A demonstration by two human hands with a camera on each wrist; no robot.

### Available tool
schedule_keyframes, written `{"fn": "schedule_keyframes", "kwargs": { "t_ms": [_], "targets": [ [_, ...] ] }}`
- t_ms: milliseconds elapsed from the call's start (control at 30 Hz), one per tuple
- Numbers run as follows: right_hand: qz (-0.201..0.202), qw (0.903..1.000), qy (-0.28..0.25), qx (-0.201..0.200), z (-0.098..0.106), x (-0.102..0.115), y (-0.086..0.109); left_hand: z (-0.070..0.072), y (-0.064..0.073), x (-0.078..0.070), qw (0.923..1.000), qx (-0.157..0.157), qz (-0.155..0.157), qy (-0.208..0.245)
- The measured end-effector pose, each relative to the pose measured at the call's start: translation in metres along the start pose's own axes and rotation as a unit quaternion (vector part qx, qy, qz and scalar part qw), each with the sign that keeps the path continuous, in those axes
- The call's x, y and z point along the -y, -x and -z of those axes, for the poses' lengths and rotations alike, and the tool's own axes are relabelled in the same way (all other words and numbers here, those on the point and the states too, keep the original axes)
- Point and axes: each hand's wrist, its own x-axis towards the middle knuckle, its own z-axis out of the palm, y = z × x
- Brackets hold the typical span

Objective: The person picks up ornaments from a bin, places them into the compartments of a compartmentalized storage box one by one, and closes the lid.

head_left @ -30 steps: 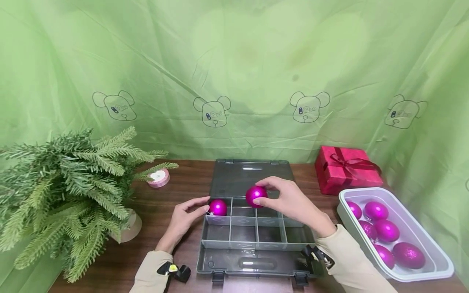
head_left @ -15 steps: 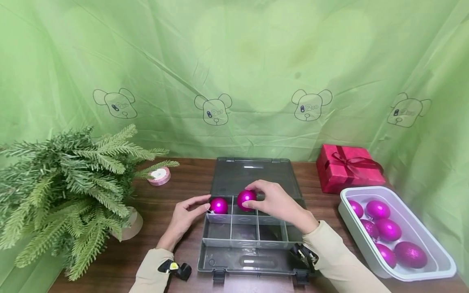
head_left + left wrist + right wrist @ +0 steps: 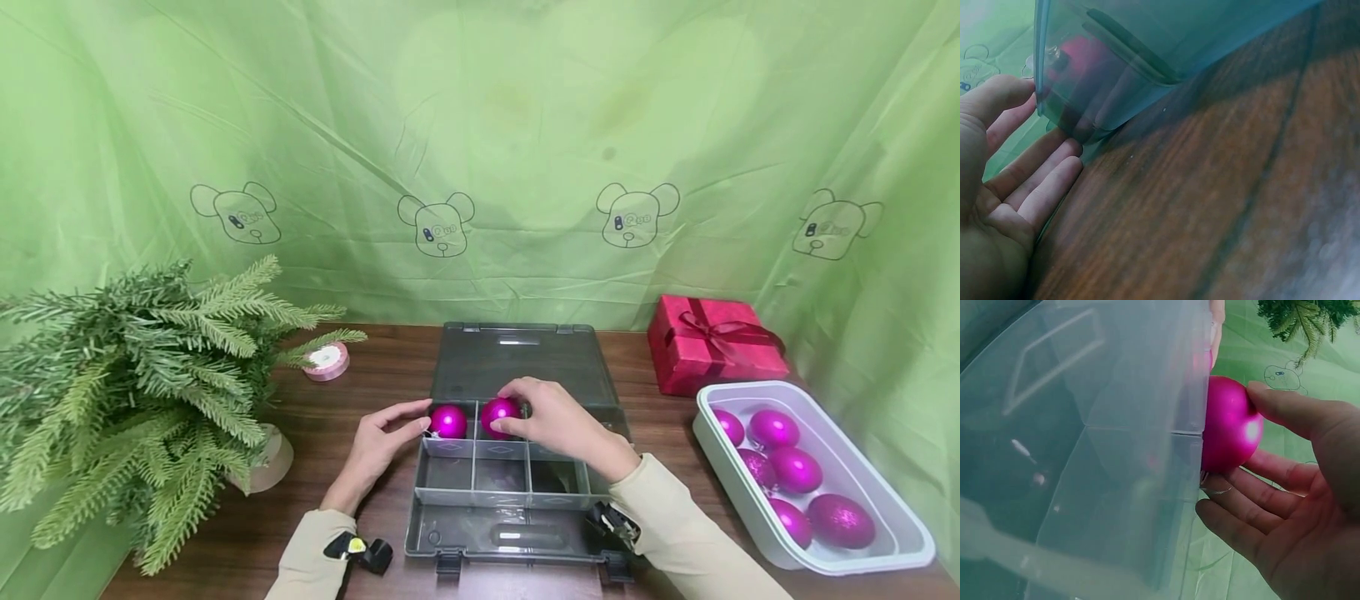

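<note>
A shiny magenta Christmas bauble (image 3: 495,413) is pinched between the thumb and fingers of my right hand (image 3: 564,423). It sits low in the second compartment from the left of the back row in a grey see-through divider box (image 3: 517,501). In the right wrist view, the held bauble (image 3: 1230,422) shows above the compartment edge, its hanging loop toward my fingers. Another magenta bauble (image 3: 448,422) lies in the back-left compartment. My left hand (image 3: 377,443) rests at the box's left side; in the left wrist view its thumb touches the rim and the relaxed fingers lie along the outer wall.
The box lid (image 3: 521,358) lies folded back. At right stands a white tub (image 3: 900,533) with several magenta baubles, behind it a red gift box (image 3: 712,346). An artificial fir (image 3: 172,375) and a pink ribbon roll (image 3: 327,362) are on the left of the wooden table (image 3: 390,358).
My right hand has moved left and down, carrying the bauble from above the box into the back-row compartment beside the other bauble. My left hand has stayed at the box's left side.
</note>
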Motion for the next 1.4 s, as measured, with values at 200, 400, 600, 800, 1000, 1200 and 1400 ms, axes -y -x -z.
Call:
{"fn": "schedule_keyframes", "kwargs": {
  "t_ms": [200,400,600,800,1000,1200,1400],
  "targets": [
    [-0.009,0.9999,0.004,0.006,-0.003,-0.001,0.001,0.000,-0.001,0.001,0.9999,-0.002,-0.004,-0.012],
    [-0.015,0.9998,-0.013,0.007,0.004,-0.002,0.005,0.001,0.000,0.000,0.9999,-0.003,0.007,-0.013],
    [-0.016,0.9998,-0.005,-0.011,0.025,-0.005,0.016,0.000,0.000,-0.001,0.9998,-0.004,0.003,-0.018],
    [-0.026,0.9987,0.015,-0.042,0.055,-0.007,0.029,0.000,0.000,0.000,0.9999,-0.005,0.005,-0.012],
    [-0.050,0.9963,0.025,-0.066,0.086,-0.007,0.048,-0.001,0.000,0.001,1.0000,-0.005,0.005,0.001],
    [-0.062,0.9924,0.049,-0.095,0.116,-0.012,0.073,-0.001,0.000,0.001,1.0000,-0.007,0.004,-0.005],
    [-0.074,0.9882,0.077,-0.110,0.143,-0.021,0.100,0.000,0.000,0.000,0.9999,-0.007,0.008,-0.009]
  ]
}}
